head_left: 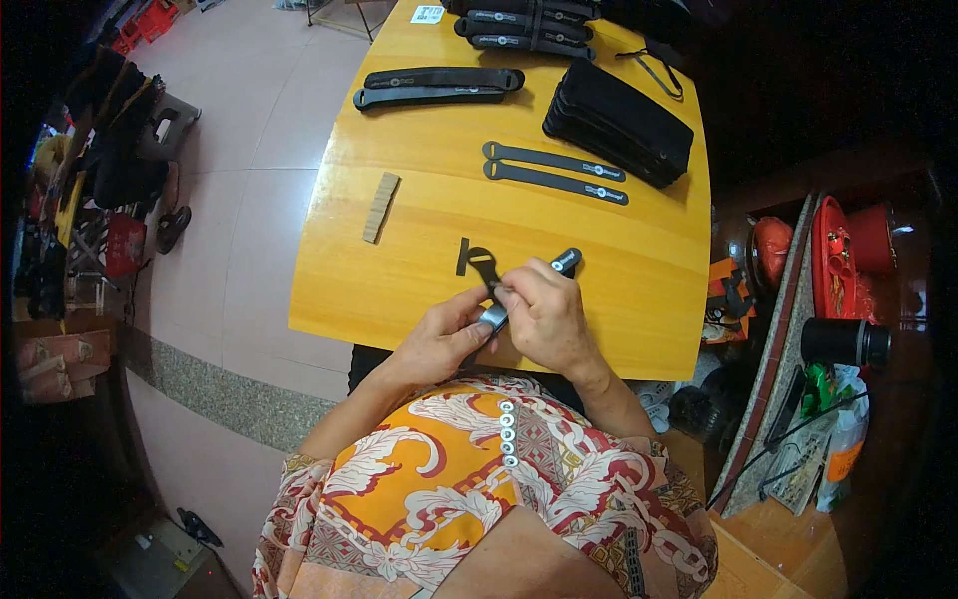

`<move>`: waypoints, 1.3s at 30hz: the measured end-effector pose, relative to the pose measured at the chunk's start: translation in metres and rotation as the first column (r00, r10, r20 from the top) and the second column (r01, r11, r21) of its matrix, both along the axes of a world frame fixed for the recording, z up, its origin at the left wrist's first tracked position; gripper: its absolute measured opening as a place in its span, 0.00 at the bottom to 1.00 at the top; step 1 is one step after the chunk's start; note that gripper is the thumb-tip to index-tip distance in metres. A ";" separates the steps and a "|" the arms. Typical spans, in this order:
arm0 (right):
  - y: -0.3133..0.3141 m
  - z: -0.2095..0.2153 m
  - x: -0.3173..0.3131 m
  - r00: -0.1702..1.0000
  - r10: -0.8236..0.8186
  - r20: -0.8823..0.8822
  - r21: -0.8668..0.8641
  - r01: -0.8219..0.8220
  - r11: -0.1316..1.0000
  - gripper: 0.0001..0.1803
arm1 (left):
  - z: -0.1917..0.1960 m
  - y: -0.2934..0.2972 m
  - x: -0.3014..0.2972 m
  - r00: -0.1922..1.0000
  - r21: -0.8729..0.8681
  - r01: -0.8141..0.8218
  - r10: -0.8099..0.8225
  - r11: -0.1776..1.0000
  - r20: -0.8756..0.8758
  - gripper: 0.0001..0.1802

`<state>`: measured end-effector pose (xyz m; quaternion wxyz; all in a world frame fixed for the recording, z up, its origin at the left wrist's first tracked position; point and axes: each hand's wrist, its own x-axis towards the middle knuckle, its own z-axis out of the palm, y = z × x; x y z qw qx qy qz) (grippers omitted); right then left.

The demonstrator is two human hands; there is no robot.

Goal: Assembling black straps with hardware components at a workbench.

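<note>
Near the front of the yellow table, my left hand pinches a black strap with a slotted, rounded head. A shiny grey piece shows at the left fingertips; whether it belongs to the strap I cannot tell. My right hand is closed on the same strap, its fingertips meeting the left ones. From behind the right hand a rounded black strap end with a pale print sticks out. A short black strip lies just left of the slotted head. Two flat straps lie side by side beyond my hands.
On the yellow table lie a piece of corrugated cardboard, two bundled straps, a thick black stack, more strap bundles and a thin looped cord. Right of the table, a shelf holds red items and a black cylinder.
</note>
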<state>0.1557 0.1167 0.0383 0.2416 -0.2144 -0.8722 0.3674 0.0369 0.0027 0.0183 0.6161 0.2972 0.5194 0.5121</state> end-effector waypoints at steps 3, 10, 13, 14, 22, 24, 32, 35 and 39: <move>0.017 -0.007 0.003 0.928 -0.328 -0.176 0.164 0.356 0.920 0.02 | 0.005 0.000 -0.006 0.973 0.003 0.064 -0.063 0.998 0.223 0.22; 0.156 0.023 0.104 0.343 -0.860 -0.378 0.388 0.902 0.189 0.08 | 0.007 -0.020 -0.044 0.951 0.015 0.160 -0.158 0.987 0.266 0.23; 0.160 0.044 0.123 0.365 -0.756 -0.543 0.481 0.874 0.076 0.05 | -0.010 -0.027 -0.056 0.964 -0.062 0.063 -0.044 0.996 0.262 0.25; 0.159 0.038 0.119 0.526 -0.704 -0.477 0.603 0.778 0.173 0.04 | -0.013 -0.025 -0.057 0.949 -0.014 -0.088 0.088 0.996 0.303 0.26; 0.082 -0.046 0.018 0.925 -0.312 0.215 0.645 0.105 0.757 0.03 | -0.018 0.015 -0.063 0.754 0.073 -0.482 0.372 0.873 0.541 0.23; 0.077 -0.045 0.004 0.947 -0.254 0.196 0.614 0.083 0.785 0.03 | -0.019 0.021 -0.060 0.699 0.013 -0.506 0.401 0.863 0.592 0.22; 0.070 -0.047 -0.025 0.939 -0.235 0.250 0.497 0.083 0.864 0.06 | -0.027 0.021 -0.053 0.663 -0.050 -0.470 0.391 0.881 0.638 0.19; 0.072 -0.049 -0.027 0.941 -0.241 0.236 0.554 0.073 0.829 0.08 | -0.029 0.022 -0.052 0.634 -0.090 -0.521 0.456 0.849 0.624 0.19; 0.064 -0.033 -0.027 0.969 -0.208 0.136 0.503 0.114 0.857 0.09 | -0.029 0.022 -0.051 0.635 -0.021 -0.516 0.399 0.856 0.661 0.21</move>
